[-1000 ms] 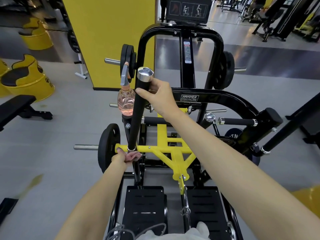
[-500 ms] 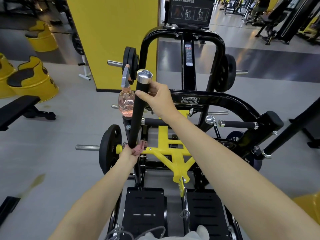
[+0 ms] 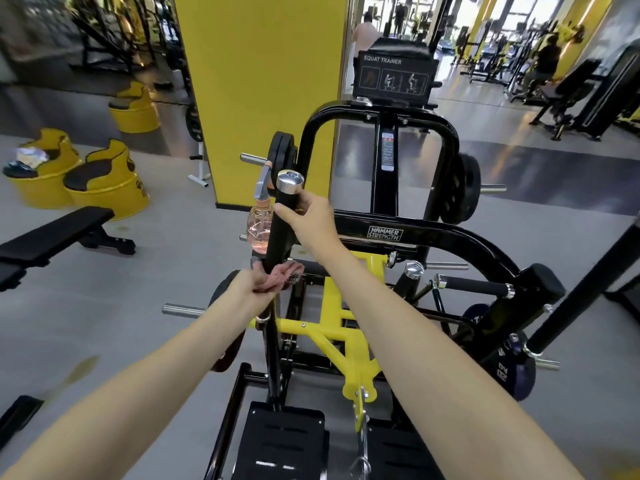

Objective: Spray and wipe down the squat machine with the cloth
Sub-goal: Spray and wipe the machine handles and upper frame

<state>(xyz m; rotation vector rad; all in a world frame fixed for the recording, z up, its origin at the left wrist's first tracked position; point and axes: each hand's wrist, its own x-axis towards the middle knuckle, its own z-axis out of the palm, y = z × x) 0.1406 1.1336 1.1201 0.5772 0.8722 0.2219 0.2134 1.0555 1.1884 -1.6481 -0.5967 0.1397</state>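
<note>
The black and yellow squat machine (image 3: 429,237) stands in front of me. Its upright black handle bar (image 3: 282,233) has a chrome cap on top. My right hand (image 3: 308,216) grips this bar just under the cap. My left hand (image 3: 258,284) holds a pinkish cloth (image 3: 285,273) wrapped around the bar's middle. A clear spray bottle (image 3: 259,228) of pink liquid with a grey trigger sits just behind the bar, on the left side of the machine; what holds it up is hidden.
Two black footplates (image 3: 284,441) lie below me. Weight plates (image 3: 462,188) hang on the machine's pegs. A black bench (image 3: 59,233) and yellow barrel seats (image 3: 104,185) stand at left, a yellow pillar (image 3: 266,98) behind. More machines fill the far right.
My left hand has slid the cloth upward along the bar, from near its base to its middle. My right hand keeps its grip under the cap.
</note>
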